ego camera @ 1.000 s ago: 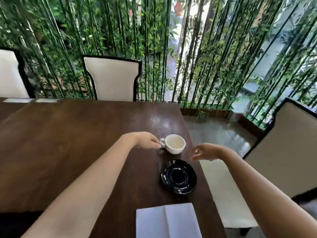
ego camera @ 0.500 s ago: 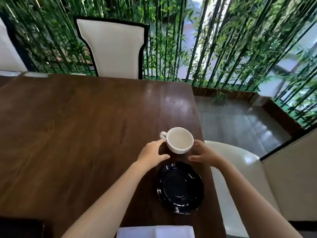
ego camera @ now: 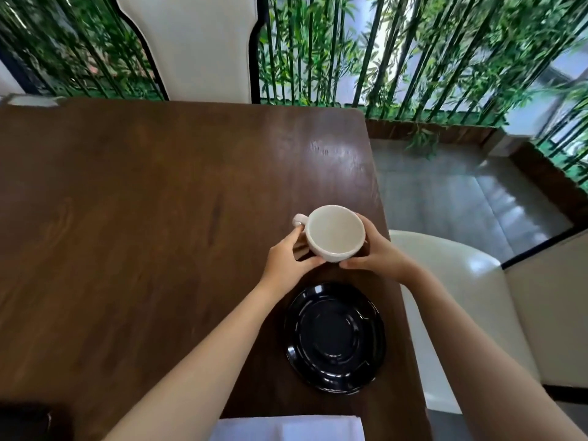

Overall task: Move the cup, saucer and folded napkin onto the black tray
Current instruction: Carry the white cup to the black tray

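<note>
An empty white cup [ego camera: 334, 233] is held between both hands near the right edge of the dark wooden table [ego camera: 143, 202]. My left hand [ego camera: 286, 259] grips its left side below the handle, and my right hand [ego camera: 375, 253] cups its right side. The cup appears slightly off the table. A glossy black saucer [ego camera: 334, 338] lies just nearer to me, bare. The folded white napkin [ego camera: 286, 429] shows at the bottom edge. A dark object [ego camera: 28, 421] at the bottom left corner may be the black tray; only its corner shows.
A cream chair with black trim [ego camera: 197, 46] stands at the table's far side. Another cream chair seat [ego camera: 461, 297] sits right of the table. Bamboo stems [ego camera: 397, 52] and a wooden planter line the back. The table's right edge runs close to the saucer.
Both hands have closed on the cup, which was free between them half a second ago. The view has tilted further down and closer.
</note>
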### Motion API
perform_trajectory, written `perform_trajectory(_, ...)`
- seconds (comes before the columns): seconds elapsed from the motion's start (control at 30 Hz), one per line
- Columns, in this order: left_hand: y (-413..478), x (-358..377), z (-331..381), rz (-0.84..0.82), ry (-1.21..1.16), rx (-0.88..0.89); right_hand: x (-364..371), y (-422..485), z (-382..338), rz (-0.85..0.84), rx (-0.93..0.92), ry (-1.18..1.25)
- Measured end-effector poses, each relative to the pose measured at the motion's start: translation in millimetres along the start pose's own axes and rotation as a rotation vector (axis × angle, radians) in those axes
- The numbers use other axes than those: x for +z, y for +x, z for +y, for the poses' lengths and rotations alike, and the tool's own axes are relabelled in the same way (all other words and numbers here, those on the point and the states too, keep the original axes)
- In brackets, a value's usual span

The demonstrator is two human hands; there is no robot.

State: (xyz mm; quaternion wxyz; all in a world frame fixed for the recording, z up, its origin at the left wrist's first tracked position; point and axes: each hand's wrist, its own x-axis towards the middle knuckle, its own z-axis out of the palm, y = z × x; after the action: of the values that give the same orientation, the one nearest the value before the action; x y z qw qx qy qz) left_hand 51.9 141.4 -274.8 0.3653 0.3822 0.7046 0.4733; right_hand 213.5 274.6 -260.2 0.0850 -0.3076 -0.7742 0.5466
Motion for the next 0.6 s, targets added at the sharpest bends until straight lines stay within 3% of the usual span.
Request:
perform_trajectory(0.23,5,-5,5,-0.018,-0.065,0.010,6,3,-1,0.068,-0.060,0.122)
perform_trajectory(0.6,-12,-28,51,0.004,-0.178,0.119,3,-5,-44,0.177,-0.138,0.106)
